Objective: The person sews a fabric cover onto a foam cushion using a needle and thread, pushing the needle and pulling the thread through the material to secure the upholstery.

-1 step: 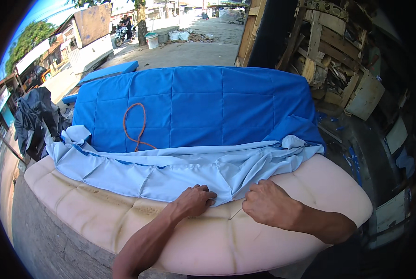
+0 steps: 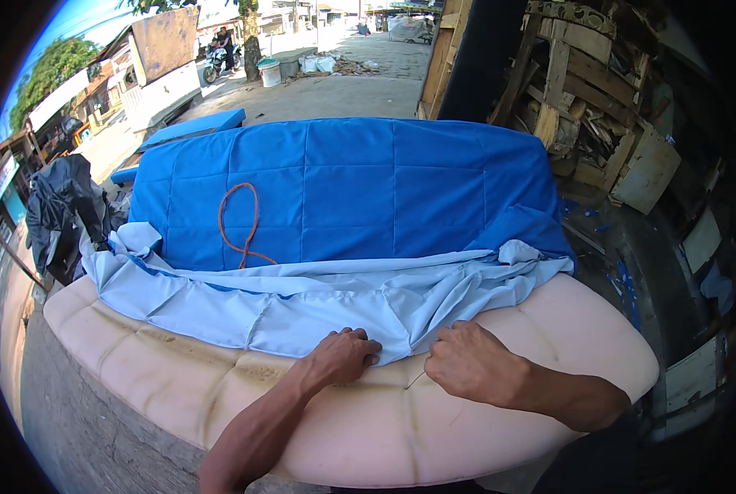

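Observation:
A light-blue cloth flap (image 2: 335, 313), the pale side of a bright blue quilted cover (image 2: 347, 193), lies folded over a cream foam cushion (image 2: 483, 436) with stitched-in grooves. My left hand (image 2: 345, 356) rests at the flap's front edge, its fingers curled onto the cloth. Just to the right, my right hand (image 2: 471, 362) is closed in a pinch above the foam. From its fingertips a thin, dark, needle-like piece (image 2: 416, 379) slants down to a groove in the foam; whether it is a needle or thread is too fine to tell. An orange cord (image 2: 256, 216) loops across the blue cover.
Dark bundled fabric (image 2: 65, 202) stands at the left end of the cushion. Broken boards and wood scraps (image 2: 582, 90) are piled at the right. Behind are a blue panel (image 2: 191, 126), a white bucket (image 2: 269, 74), a tree trunk and a person on a motorbike (image 2: 220, 56).
My right hand has shifted very slightly left and a touch lower. The left hand, flap and cushion look the same.

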Tool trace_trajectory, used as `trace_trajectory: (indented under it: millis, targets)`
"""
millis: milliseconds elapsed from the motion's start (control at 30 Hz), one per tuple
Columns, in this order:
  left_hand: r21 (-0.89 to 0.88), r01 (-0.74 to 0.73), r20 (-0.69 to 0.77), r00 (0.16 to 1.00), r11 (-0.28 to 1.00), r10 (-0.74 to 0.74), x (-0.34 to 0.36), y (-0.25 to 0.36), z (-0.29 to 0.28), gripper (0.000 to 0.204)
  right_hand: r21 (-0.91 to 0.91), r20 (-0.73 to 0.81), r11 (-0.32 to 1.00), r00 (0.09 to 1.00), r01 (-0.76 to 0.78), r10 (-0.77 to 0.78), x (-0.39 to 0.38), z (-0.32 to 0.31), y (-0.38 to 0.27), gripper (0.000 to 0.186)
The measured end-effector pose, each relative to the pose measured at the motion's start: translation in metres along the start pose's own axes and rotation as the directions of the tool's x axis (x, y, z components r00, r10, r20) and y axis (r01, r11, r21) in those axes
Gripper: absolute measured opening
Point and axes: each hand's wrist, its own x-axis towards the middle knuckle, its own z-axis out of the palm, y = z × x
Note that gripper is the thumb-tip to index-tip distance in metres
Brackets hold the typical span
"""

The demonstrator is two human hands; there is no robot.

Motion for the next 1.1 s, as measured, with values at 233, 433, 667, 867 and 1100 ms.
trace_trajectory:
  millis: [233,433,667,867,1100]
  targets:
    - [0.213,-0.199,-0.079,0.972,0.956,0.220,-0.113,0.104,-0.058,0.040,0.149,0.055,0.988,0.997,0.041,-0.050,0.030,0.060,-0.019,0.013]
    - [0.390,-0.119,-0.166,0.966,0.913,0.197,-0.170,0.119,-0.020,0.085,0.347,0.153,0.934,0.988,-0.085,0.033,0.033,0.050,0.013,0.012]
    - [0.458,0.047,-0.584,0.769,0.888,0.260,-0.115,0.118,-0.062,0.059,0.250,0.062,0.964,0.995,-0.093,0.080,0.054,-0.010,0.087,0.013]
    - [0.408,0.085,-0.672,0.702,0.909,0.236,-0.100,0.116,-0.073,0.057,0.138,0.179,0.990,0.983,0.009,-0.033,0.079,-0.016,0.082,0.017]
    - [0.440,0.100,-0.738,0.606,0.892,0.296,-0.085,0.114,-0.072,0.034,0.425,0.192,0.904,0.981,-0.051,-0.035,0.060,0.005,0.097,0.031]
